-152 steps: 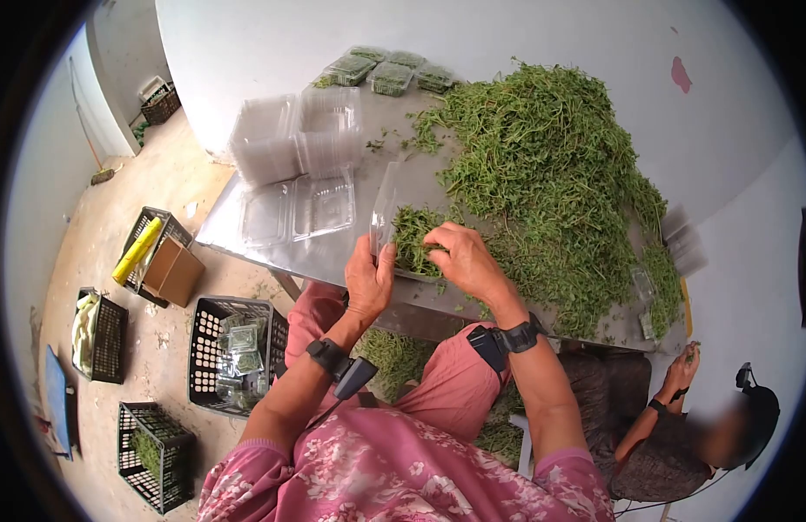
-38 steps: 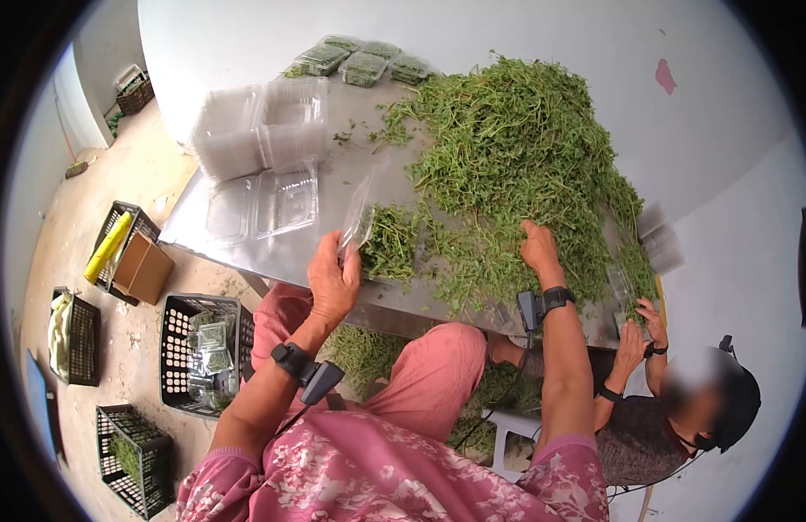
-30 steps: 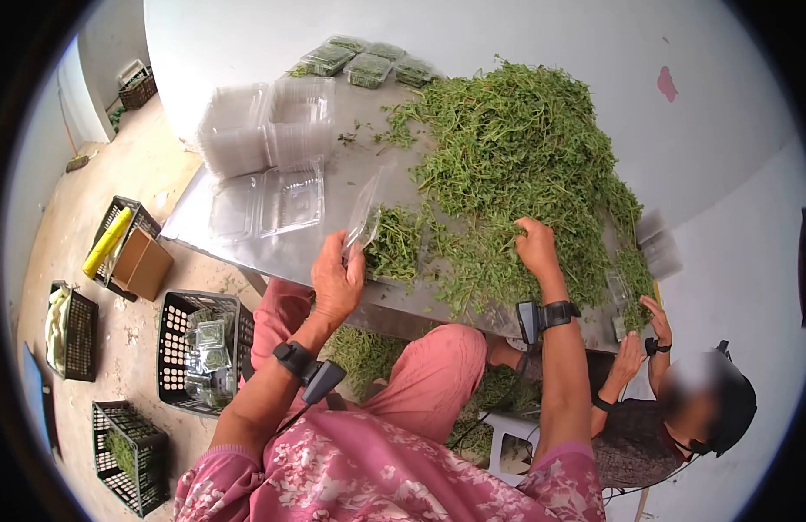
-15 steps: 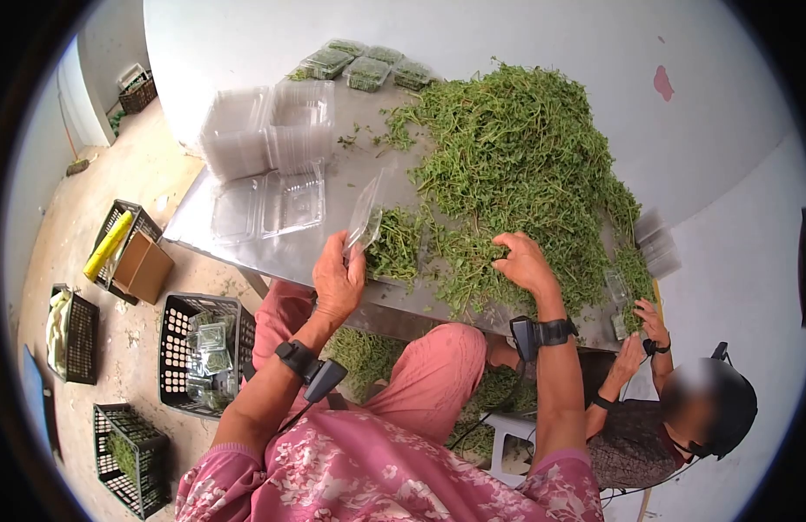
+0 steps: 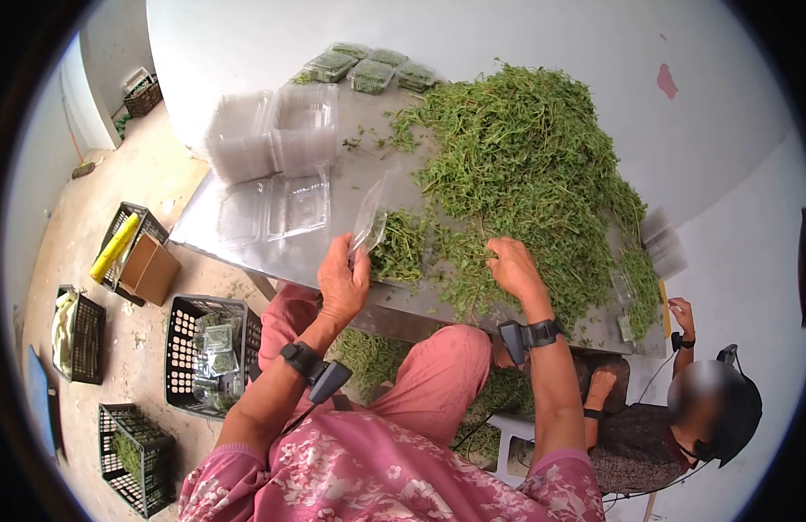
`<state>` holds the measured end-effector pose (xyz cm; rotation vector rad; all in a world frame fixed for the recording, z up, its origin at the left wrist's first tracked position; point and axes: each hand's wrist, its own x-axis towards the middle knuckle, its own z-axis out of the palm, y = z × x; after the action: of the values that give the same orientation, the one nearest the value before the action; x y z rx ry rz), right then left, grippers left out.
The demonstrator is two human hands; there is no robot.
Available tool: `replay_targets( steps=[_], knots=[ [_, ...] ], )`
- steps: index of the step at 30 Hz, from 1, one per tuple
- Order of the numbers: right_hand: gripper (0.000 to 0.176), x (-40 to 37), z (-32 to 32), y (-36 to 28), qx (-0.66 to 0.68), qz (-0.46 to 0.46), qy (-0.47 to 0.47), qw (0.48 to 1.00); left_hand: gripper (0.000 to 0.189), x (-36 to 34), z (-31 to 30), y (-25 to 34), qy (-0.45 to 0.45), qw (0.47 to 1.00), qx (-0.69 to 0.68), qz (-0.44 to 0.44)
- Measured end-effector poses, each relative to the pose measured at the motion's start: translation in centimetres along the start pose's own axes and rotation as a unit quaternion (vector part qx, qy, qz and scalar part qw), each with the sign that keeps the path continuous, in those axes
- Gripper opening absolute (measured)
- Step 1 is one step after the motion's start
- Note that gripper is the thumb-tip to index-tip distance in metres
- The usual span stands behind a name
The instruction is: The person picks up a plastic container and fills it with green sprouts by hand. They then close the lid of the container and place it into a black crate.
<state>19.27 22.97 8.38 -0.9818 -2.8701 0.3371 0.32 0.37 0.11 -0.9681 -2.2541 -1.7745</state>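
My left hand is closed on the edge of a clear plastic box, whose lid stands raised. Green herbs fill the other half of the box, on the metal table. My right hand has its fingers pinched together at the front of the large herb pile; whether a stem is between them is too small to tell. To the left are an open empty box and stacks of nested clear boxes.
Filled boxes stand at the table's far edge. Crates, one with packed boxes, are on the floor at left. A co-worker sits at the right, near more clear boxes. Herbs lie below the table.
My right thumb and fingers have come together at the pile. My left hand still holds the box. The co-worker's hands have parted and moved off the herbs. The view has shifted slightly.
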Motion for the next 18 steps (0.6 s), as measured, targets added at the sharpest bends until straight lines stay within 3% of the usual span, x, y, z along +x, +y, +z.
replay_targets(
  steps=[4, 7, 10, 13, 18],
  knots=[
    [0.027, -0.2, -1.0, -0.2, 0.081, -0.026, 0.053, 0.995, 0.023, 0.0, -0.1, 0.0, -0.013, 1.0, -0.007, -0.015],
    [0.027, -0.8, -3.3, -2.0, 0.138, 0.04, 0.046, 0.989, 0.023, -0.1, -0.1, -0.1, -0.01, 1.0, -0.009, -0.011],
    [0.028, -0.4, -1.5, -0.7, 0.142, -0.019, 0.077, 0.987, 0.024, -0.1, -0.1, -0.2, -0.013, 1.0, -0.007, -0.011],
    [0.026, -0.2, -1.2, -0.6, 0.137, 0.027, 0.065, 0.988, 0.024, 0.0, -0.2, -0.3, -0.01, 1.0, -0.004, -0.008],
    [0.026, -0.6, -2.8, -2.7, 0.155, 0.022, 0.115, 0.981, 0.025, 0.0, -0.3, 0.0, -0.02, 0.999, -0.017, -0.02]
  ],
)
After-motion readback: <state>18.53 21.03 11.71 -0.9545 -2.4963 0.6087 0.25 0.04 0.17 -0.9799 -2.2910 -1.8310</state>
